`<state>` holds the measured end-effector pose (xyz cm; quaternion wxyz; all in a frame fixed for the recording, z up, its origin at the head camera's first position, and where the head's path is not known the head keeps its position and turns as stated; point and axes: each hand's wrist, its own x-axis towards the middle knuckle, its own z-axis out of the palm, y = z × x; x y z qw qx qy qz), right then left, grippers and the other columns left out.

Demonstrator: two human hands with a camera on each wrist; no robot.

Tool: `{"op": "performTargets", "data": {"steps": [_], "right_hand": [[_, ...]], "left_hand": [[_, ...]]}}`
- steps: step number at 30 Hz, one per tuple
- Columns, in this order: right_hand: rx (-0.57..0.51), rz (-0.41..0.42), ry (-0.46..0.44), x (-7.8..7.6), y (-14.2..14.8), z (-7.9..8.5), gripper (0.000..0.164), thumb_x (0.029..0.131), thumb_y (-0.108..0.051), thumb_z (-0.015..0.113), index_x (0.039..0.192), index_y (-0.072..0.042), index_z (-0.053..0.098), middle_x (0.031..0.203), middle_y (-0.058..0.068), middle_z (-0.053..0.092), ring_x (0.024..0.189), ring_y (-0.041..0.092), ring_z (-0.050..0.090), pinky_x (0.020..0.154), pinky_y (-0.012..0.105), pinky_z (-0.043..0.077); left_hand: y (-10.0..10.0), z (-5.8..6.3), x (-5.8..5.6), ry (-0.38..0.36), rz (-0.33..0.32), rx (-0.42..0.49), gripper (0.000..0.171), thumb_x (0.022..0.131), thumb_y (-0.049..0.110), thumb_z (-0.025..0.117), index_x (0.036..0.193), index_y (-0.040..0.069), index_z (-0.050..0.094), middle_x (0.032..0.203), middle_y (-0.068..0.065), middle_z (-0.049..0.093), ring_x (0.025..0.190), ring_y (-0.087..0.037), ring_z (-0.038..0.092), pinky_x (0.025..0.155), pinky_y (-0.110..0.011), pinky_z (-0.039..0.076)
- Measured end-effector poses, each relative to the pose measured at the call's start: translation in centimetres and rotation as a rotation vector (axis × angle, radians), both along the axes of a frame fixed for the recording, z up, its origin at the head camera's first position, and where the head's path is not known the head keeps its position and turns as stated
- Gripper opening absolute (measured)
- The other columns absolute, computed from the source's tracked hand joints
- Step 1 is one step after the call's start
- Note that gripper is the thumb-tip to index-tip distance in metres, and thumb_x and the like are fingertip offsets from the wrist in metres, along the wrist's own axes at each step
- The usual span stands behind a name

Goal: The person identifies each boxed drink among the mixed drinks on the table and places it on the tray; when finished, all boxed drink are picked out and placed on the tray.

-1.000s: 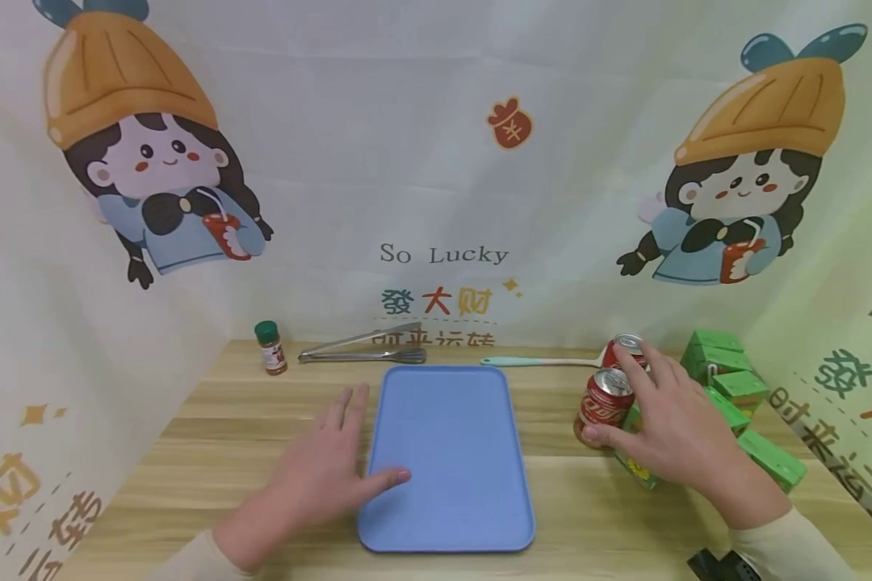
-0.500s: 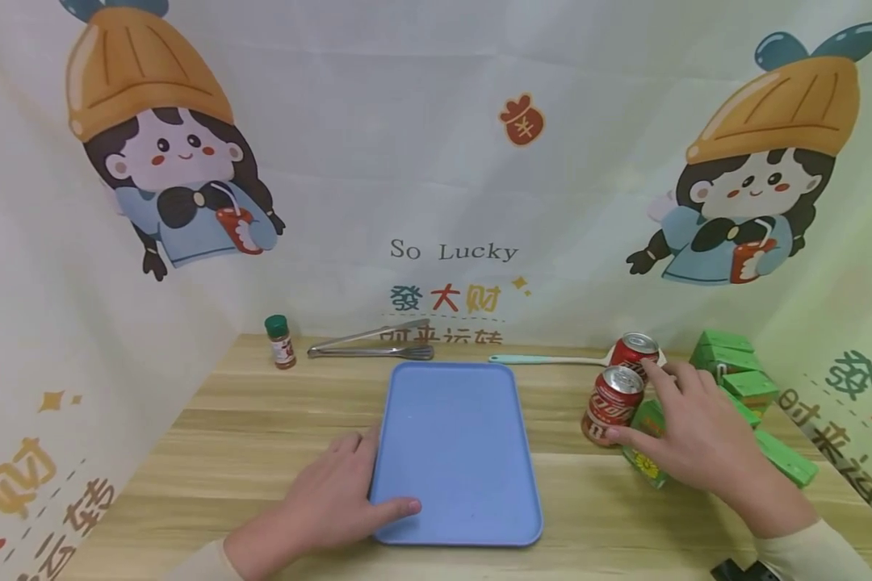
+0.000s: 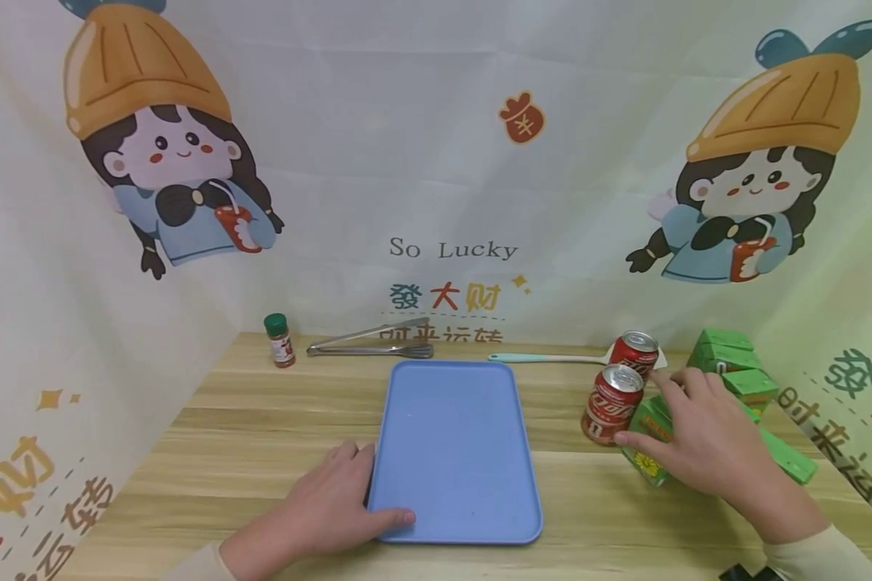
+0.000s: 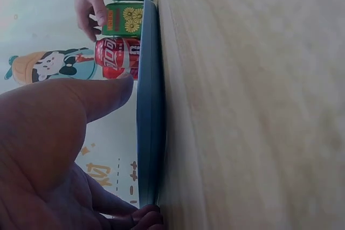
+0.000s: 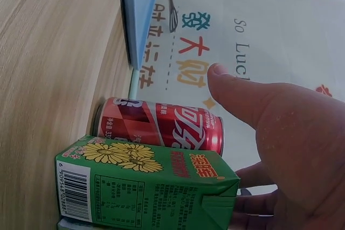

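Observation:
A blue tray lies on the table in the head view. My left hand grips its near left edge, the thumb over the rim and the fingers along the outer side, as the left wrist view shows. My right hand is spread over a green drink carton, just right of a red soda can. In the right wrist view the thumb stands away from the carton and can, and the other fingers are partly hidden behind the carton. A second red can stands behind the first.
More green cartons cluster at the right. A spatula with a pale teal handle lies at the back, its head partly behind the rear can. Metal tongs and a green-capped spice jar are at the back left. A printed cloth hangs behind.
My left hand has come in to the tray's left edge and taken hold of it. My right hand has drawn slightly back and right from the cans, over the carton.

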<state>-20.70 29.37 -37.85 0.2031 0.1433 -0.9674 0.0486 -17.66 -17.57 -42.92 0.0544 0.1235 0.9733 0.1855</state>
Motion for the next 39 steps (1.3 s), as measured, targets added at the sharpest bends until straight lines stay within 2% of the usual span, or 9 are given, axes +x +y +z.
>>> {"op": "performTargets", "data": {"steps": [6, 10, 17, 26, 33, 39], "right_hand": [[0.020, 0.006, -0.002, 0.0, 0.2, -0.1, 0.100, 0.084, -0.069, 0.089, 0.145, 0.007, 0.065, 0.119, 0.023, 0.061, 0.100, 0.037, 0.053, 0.075, 0.051, 0.050], [0.034, 0.009, -0.008, -0.1, 0.3, -0.1, 0.098, 0.085, -0.069, 0.089, 0.142, 0.007, 0.067, 0.116, 0.021, 0.062, 0.097, 0.035, 0.053, 0.074, 0.048, 0.048], [0.042, 0.020, -0.002, -0.1, 0.6, -0.1, 0.091, 0.084, -0.066, 0.090, 0.131, 0.009, 0.071, 0.115, 0.022, 0.061, 0.100, 0.038, 0.054, 0.080, 0.053, 0.049], [0.040, 0.012, -0.030, -0.1, 0.9, -0.1, 0.090, 0.083, -0.065, 0.092, 0.126, 0.011, 0.071, 0.117, 0.024, 0.060, 0.102, 0.039, 0.054, 0.083, 0.058, 0.052], [0.041, 0.004, -0.044, -0.1, 1.1, 0.1, 0.086, 0.081, -0.062, 0.095, 0.123, 0.009, 0.072, 0.114, 0.021, 0.058, 0.099, 0.037, 0.052, 0.081, 0.055, 0.050], [0.043, 0.007, -0.050, -0.1, 1.1, 0.1, 0.081, 0.081, -0.058, 0.097, 0.123, 0.008, 0.073, 0.112, 0.019, 0.056, 0.099, 0.036, 0.050, 0.082, 0.054, 0.049]], "left_hand": [[-0.1, -0.2, 0.1, -0.041, -0.003, 0.022, 0.109, 0.081, 0.077, 0.086, 0.150, -0.004, 0.062, 0.103, -0.004, 0.058, 0.091, -0.020, 0.050, 0.077, -0.042, 0.049], [-0.1, -0.3, 0.1, -0.040, -0.010, 0.036, 0.108, 0.081, 0.075, 0.087, 0.150, -0.003, 0.063, 0.101, -0.003, 0.058, 0.090, -0.020, 0.049, 0.076, -0.041, 0.048], [-0.2, -0.5, 0.1, -0.027, -0.034, 0.049, 0.108, 0.079, 0.074, 0.089, 0.150, -0.003, 0.063, 0.099, -0.001, 0.057, 0.089, -0.019, 0.048, 0.076, -0.041, 0.048], [-0.3, -0.5, 0.1, -0.028, -0.035, 0.035, 0.109, 0.079, 0.073, 0.091, 0.151, -0.003, 0.062, 0.105, -0.003, 0.063, 0.094, -0.019, 0.053, 0.086, -0.048, 0.054], [-0.4, -0.7, 0.2, -0.015, -0.039, 0.041, 0.102, 0.081, 0.070, 0.091, 0.147, -0.003, 0.065, 0.097, 0.001, 0.060, 0.088, -0.017, 0.050, 0.077, -0.040, 0.050], [-0.4, -0.8, 0.2, -0.037, -0.020, 0.070, 0.094, 0.082, 0.063, 0.093, 0.145, -0.002, 0.067, 0.096, 0.001, 0.059, 0.086, -0.017, 0.051, 0.076, -0.040, 0.050]]}}
